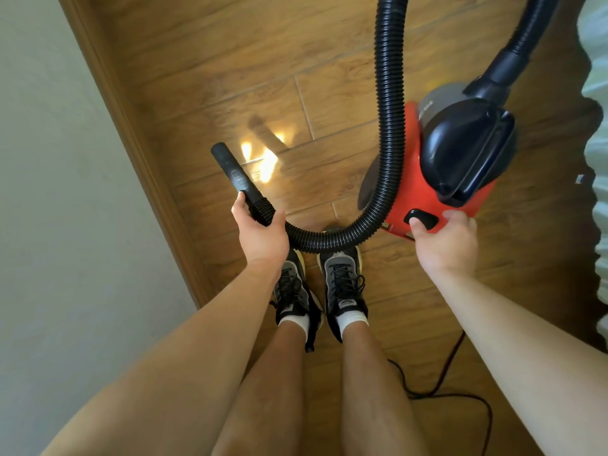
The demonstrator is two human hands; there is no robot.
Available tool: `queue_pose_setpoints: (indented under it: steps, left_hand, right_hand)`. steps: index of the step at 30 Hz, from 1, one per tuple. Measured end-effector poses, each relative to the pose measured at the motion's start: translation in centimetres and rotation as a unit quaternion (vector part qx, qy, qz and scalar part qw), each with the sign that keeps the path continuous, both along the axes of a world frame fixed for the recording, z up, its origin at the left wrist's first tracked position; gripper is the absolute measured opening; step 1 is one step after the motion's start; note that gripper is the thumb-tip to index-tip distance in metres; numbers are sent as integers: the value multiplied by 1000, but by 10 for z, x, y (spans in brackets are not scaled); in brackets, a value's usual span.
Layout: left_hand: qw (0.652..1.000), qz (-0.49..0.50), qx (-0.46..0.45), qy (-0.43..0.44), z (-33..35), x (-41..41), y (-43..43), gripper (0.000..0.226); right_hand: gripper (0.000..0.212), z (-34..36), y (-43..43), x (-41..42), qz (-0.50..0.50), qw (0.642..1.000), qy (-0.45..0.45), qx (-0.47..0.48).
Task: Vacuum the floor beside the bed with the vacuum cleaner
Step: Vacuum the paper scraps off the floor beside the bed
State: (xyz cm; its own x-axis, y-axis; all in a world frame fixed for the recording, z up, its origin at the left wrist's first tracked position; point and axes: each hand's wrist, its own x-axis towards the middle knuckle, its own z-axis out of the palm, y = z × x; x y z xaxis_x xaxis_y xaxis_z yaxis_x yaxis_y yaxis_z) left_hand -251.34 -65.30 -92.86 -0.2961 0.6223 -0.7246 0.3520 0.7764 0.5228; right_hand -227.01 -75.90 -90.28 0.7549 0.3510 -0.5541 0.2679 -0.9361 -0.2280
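Observation:
A red and black vacuum cleaner (441, 166) hangs above the wooden floor (230, 77) at the right. My right hand (444, 241) grips its near red edge, with the thumb on a black button (422, 219). A ribbed black hose (390, 126) loops from the top of the view down past the body and across to my left hand (261, 232). That hand is closed around the hose end, where a black nozzle tube (232, 169) points up and to the left. The bed's pale bedding (597, 93) shows along the right edge.
A pale wall (49, 192) with a wooden skirting board (131, 143) runs down the left. My two feet in grey and black shoes (342, 284) stand below the hose. A black power cord (454, 390) trails over the floor at the lower right.

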Motion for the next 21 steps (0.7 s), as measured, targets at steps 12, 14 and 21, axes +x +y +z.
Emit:
queue_pose_setpoints:
  steps: [12,14,21]
  left_hand:
    - [1000,3,-1,7,-16,9,-3,75]
    - [1000,2,-2,7,-19,10,-3,75]
    - [1000,-14,-1,15,-32,8,1,75]
  right_hand:
    - [71,-26,-3,3,-24,999,-30,3]
    - [68,-30,-6,4,-30,999,-33,17]
    - [69,-44,-15,6,-49,997,-40,48]
